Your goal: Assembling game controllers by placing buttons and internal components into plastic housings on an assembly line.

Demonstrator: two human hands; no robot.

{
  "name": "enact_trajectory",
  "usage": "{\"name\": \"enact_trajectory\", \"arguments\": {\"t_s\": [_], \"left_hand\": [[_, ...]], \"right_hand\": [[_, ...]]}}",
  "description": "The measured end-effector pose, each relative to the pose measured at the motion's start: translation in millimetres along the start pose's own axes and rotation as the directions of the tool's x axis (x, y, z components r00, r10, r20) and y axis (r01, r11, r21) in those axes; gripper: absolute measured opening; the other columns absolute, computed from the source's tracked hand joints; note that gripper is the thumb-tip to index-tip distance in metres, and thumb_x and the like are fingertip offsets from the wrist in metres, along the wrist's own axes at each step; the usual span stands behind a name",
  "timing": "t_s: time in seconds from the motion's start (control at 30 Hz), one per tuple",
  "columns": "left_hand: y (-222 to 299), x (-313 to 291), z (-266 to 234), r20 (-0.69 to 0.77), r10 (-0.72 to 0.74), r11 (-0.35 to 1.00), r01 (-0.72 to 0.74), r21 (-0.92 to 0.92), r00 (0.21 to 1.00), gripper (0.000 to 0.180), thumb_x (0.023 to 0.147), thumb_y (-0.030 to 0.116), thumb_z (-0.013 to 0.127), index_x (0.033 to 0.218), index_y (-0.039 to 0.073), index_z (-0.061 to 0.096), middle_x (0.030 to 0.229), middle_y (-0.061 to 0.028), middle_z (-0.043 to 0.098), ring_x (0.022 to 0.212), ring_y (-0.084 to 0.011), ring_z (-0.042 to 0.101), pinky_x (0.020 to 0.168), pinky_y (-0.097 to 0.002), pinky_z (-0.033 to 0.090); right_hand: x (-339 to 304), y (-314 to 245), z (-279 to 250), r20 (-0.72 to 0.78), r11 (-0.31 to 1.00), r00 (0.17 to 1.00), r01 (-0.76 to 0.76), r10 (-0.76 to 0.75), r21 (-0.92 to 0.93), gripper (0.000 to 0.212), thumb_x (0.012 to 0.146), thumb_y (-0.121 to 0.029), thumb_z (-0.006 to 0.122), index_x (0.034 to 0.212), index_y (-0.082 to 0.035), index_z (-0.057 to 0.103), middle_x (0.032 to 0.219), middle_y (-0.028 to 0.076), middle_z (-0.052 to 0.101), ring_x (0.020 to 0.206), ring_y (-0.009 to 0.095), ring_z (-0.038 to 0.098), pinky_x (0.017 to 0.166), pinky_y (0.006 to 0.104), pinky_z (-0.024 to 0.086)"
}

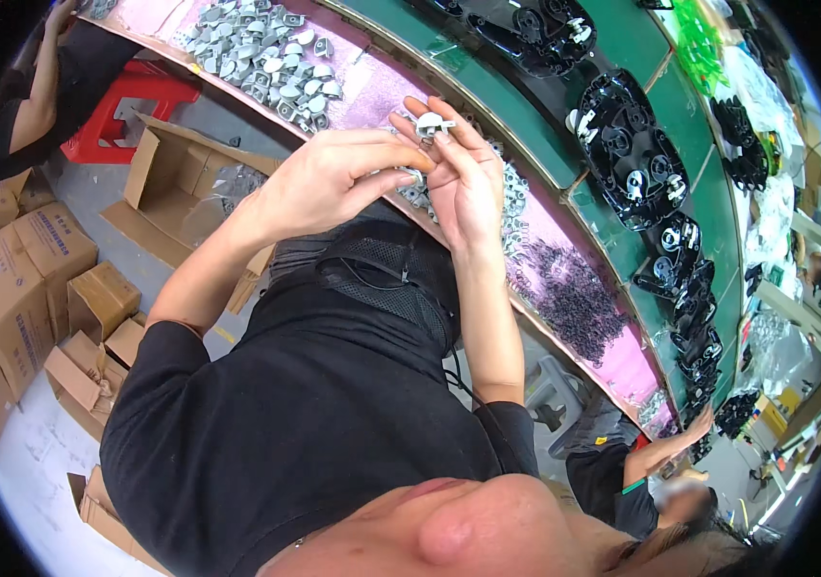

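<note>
My right hand is palm up, with a small light-grey plastic part held between its thumb and fingers. Close beside it, my left hand has thumb and forefinger pinched together near the right palm. A tiny pale bit shows at those fingertips, too small to name. Both hands are above a pink-lined bench. Small grey parts lie partly hidden beneath them. A heap of grey plastic caps spreads to the left, and a heap of small black pieces lies to the right.
A green conveyor runs beyond the bench, carrying black plastic housings. Cardboard boxes and a red stool stand at the left. Another person's arm reaches in at lower right; a second person is at upper left.
</note>
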State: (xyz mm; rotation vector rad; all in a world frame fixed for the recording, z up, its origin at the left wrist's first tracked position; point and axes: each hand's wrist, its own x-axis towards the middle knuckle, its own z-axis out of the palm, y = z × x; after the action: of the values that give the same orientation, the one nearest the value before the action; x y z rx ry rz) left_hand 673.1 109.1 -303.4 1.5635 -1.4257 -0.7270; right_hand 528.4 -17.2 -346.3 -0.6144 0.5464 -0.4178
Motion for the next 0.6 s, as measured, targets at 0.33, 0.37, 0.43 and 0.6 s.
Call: {"name": "enact_trajectory", "arguments": {"t_s": [0.33, 0.37, 0.43, 0.6], "left_hand": [[-3.0, 2.2, 7.5, -0.169, 0.059, 0.994, -0.041, 0.105, 0.984, 0.026, 0.091, 0.003, 0.072, 0.117, 0.004, 0.073, 0.102, -0.0118, 0.071, 0.088, -0.0293, 0.072, 0.076, -0.0356, 0.058], [-3.3, 2.0, 7.4, -0.169, 0.06, 0.994, -0.042, 0.105, 0.984, 0.026, 0.091, 0.003, 0.072, 0.117, 0.004, 0.073, 0.102, -0.0118, 0.071, 0.088, -0.0293, 0.072, 0.076, -0.0356, 0.058], [-3.7, 1.3, 6.6, -0.187, 0.047, 0.997, -0.037, 0.06, 0.981, 0.025, 0.089, 0.002, 0.074, 0.114, 0.004, 0.074, 0.103, -0.0108, 0.072, 0.089, -0.0282, 0.072, 0.076, -0.0354, 0.059], [-9.9, -1.3, 1.5, -0.161, 0.152, 0.981, -0.128, 0.149, 0.975, 0.031, 0.082, -0.006, 0.076, 0.111, 0.001, 0.076, 0.103, -0.0117, 0.073, 0.091, -0.0254, 0.073, 0.077, -0.0343, 0.06]], "right_hand": [[-4.8, 7.1, 4.5, -0.002, 0.994, 0.998, 0.064, -0.064, 0.086, 0.033, 0.108, -0.009, 0.051, 0.136, 0.008, 0.059, 0.136, 0.026, 0.064, 0.125, 0.037, 0.066, 0.108, 0.0438, 0.054], [-4.5, 7.1, 2.9, 0.009, 0.995, 0.998, 0.062, -0.063, 0.082, 0.032, 0.107, -0.009, 0.054, 0.135, 0.007, 0.06, 0.136, 0.025, 0.064, 0.124, 0.036, 0.066, 0.107, 0.0431, 0.055], [-3.6, 8.4, -3.1, 0.02, 0.995, 0.998, 0.061, -0.063, 0.077, 0.031, 0.107, -0.009, 0.056, 0.133, 0.007, 0.061, 0.136, 0.024, 0.064, 0.124, 0.035, 0.066, 0.107, 0.0424, 0.055], [-2.1, 7.5, -14.2, 0.075, 0.996, 0.997, 0.028, -0.035, 0.089, 0.028, 0.104, -0.005, 0.061, 0.129, 0.006, 0.065, 0.128, 0.022, 0.07, 0.12, 0.035, 0.069, 0.105, 0.0415, 0.057]]}}
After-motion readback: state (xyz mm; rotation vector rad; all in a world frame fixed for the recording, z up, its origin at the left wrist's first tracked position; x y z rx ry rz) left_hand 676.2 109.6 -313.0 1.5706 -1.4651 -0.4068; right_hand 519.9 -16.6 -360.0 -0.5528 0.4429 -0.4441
